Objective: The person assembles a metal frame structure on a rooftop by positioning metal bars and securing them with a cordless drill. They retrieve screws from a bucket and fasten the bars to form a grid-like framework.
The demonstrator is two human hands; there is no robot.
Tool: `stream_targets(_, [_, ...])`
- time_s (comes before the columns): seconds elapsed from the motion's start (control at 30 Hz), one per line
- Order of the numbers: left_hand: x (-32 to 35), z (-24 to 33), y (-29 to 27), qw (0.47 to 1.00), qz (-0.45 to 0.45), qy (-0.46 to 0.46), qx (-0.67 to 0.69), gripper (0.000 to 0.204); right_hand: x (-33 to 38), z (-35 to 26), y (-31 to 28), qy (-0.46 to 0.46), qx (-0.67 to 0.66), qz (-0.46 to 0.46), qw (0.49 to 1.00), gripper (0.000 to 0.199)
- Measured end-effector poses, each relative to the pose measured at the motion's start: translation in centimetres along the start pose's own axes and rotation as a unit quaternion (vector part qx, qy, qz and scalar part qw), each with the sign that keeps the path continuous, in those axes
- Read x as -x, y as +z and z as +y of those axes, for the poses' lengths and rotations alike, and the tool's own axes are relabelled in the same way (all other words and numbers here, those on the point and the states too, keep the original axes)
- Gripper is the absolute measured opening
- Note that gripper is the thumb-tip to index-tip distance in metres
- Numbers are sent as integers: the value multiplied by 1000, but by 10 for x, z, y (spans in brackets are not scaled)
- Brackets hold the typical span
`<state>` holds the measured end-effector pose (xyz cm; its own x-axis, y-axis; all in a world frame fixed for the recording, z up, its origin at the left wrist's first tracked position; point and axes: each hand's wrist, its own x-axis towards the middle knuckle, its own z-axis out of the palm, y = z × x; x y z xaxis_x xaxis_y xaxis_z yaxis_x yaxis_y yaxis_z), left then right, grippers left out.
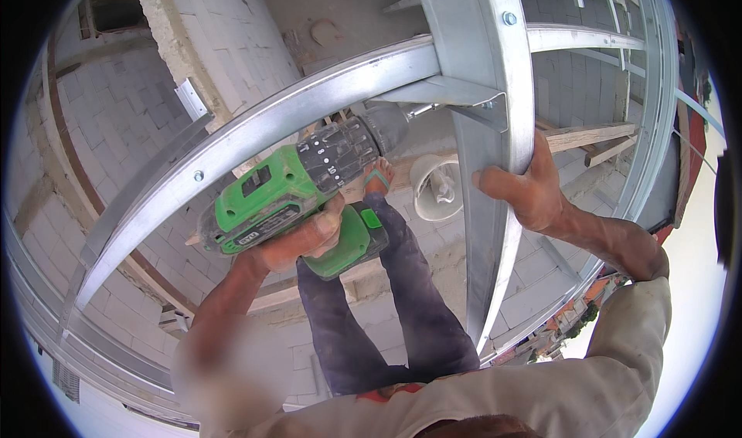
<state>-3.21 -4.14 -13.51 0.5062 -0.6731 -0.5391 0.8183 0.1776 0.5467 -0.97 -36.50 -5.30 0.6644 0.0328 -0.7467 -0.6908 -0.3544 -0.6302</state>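
Note:
My left hand [309, 233] is closed round the handle of a green and black cordless drill [259, 187]. Its battery juts out below my fist, and the chuck points to the right. A short metal bit [422, 110] in the chuck reaches a small folded metal bracket [448, 92]; I cannot tell whether the tip touches it. The bracket sits where a long galvanized rail [340, 79] meets a broad steel channel [475, 28]. My right hand [527, 187] is wrapped round the channel's edge below the bracket, thumb on the near face.
A white bucket [427, 206] with pale material inside is below, near my sandalled foot [377, 177]. Wooden planks [591, 135] cross to the right. Pale block walls [220, 32] stand far below at the left. Hex-head screws show in the channel and rail.

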Motion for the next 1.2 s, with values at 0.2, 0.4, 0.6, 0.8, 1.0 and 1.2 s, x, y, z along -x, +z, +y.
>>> stream_targets(0.2, [2, 7, -4, 998, 29, -17, -47, 36, -1, 1, 0, -3, 11, 5, 1000, 52])
stream_targets(0.4, [3, 34, -1, 994, 4, -5, -105, 31, 0, -1, 0, 8, 13, 5, 1000, 60])
stream_targets(0.6, [-1, 23, -5, 993, 8, 38, -115, 24, -1, -1, 0, 9, 16, 19, 1000, 60])
stream_targets(0.8, [8, 8, -21, 989, 22, -79, -124, 23, -1, -2, 1, 17, 17, 16, 1000, 57])
stream_targets(1.0, [9, 12, -15, 985, 26, -26, -168, 25, 0, -1, 2, 11, 16, 26, 999, 57])
stream_targets(1.2, [7, 17, -29, 988, -5, -56, -141, 27, 0, -4, 3, 10, 2, 18, 1000, 57])
